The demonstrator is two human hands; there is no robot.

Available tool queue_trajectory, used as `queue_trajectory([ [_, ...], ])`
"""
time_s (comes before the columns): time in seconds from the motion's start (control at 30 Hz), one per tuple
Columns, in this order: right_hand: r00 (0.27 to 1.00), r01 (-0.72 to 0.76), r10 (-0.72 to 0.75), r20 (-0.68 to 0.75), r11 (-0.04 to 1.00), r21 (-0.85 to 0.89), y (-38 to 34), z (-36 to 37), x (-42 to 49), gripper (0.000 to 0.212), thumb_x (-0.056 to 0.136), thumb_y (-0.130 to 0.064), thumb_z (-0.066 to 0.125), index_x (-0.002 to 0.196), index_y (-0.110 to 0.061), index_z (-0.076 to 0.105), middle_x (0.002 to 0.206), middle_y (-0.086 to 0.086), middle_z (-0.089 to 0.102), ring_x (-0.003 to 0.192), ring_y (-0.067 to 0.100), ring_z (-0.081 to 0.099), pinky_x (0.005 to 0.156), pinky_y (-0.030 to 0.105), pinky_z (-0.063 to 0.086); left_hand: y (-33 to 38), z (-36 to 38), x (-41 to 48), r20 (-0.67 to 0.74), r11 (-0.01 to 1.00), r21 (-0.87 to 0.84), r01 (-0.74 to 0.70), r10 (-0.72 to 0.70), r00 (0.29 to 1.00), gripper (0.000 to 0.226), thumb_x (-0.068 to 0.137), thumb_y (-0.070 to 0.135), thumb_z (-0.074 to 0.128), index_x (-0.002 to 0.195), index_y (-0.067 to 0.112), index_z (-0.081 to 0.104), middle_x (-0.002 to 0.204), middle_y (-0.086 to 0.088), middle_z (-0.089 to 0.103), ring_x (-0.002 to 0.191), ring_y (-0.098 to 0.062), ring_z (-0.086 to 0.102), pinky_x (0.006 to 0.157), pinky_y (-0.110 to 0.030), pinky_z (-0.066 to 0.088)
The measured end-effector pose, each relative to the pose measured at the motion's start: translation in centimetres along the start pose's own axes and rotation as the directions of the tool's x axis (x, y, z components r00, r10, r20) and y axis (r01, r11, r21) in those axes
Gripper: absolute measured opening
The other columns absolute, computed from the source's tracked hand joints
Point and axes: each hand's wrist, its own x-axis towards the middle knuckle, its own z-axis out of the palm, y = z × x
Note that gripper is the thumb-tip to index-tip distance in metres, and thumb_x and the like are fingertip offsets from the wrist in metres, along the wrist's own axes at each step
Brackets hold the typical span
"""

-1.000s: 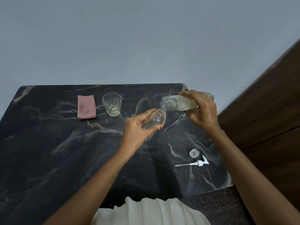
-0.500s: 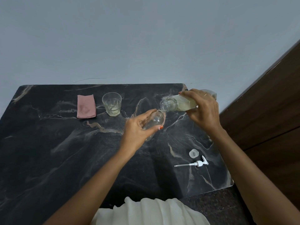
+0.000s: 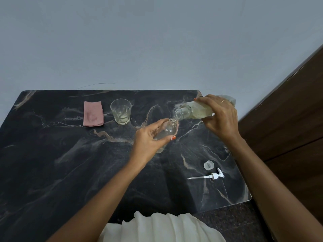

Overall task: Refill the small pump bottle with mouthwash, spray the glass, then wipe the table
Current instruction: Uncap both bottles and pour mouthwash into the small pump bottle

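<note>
My left hand (image 3: 148, 138) grips the small clear bottle (image 3: 166, 132), tilted with its open neck up to the right. My right hand (image 3: 221, 117) holds the large mouthwash bottle (image 3: 195, 110) on its side, its mouth right over the small bottle's neck, with pale liquid inside. The white pump head (image 3: 209, 176) with its tube lies on the black marble table (image 3: 70, 163) at the right, beside a clear cap (image 3: 208, 165). A drinking glass (image 3: 121, 111) stands at the back, with a folded pink cloth (image 3: 93, 113) to its left.
A grey wall rises behind the table. Dark wooden panelling (image 3: 288, 119) stands at the right, close to the table's right edge. White fabric (image 3: 160, 227) lies at the near edge.
The mouthwash bottle has tipped slightly more, its mouth now lower and closer to the small bottle's neck. Both hands have stayed nearly in place.
</note>
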Motion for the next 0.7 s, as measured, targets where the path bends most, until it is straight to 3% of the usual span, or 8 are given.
queue_trajectory([
  [0.43, 1.000, -0.003, 0.003, 0.010, 1.000, -0.004, 0.51, 0.12, 0.06, 0.035, 0.066, -0.008, 0.073, 0.100, -0.004, 0.066, 0.094, 0.013, 0.071, 0.089, 0.030, 0.067, 0.072, 0.036, 0.050, -0.05, -0.01, 0.12, -0.009, 1.000, 0.003, 0.017, -0.017, 1.000, 0.059, 0.064, 0.006, 0.078, 0.115, 0.023, 0.054, 0.096, 0.028, 0.057, 0.092, 0.021, 0.054, 0.078, 0.002, 0.040],
  [0.7, 0.999, 0.029, -0.030, -0.017, 0.999, -0.030, 0.72, 0.11, 0.33, 0.039, 0.061, -0.003, 0.079, 0.098, -0.004, 0.066, 0.091, 0.011, 0.072, 0.084, 0.029, 0.068, 0.067, 0.033, 0.050, 0.07, -0.07, 0.06, -0.016, 1.000, -0.005, 0.017, -0.017, 1.000, 0.058, 0.063, 0.005, 0.078, 0.112, 0.025, 0.055, 0.096, 0.025, 0.059, 0.091, 0.019, 0.056, 0.079, 0.000, 0.041],
])
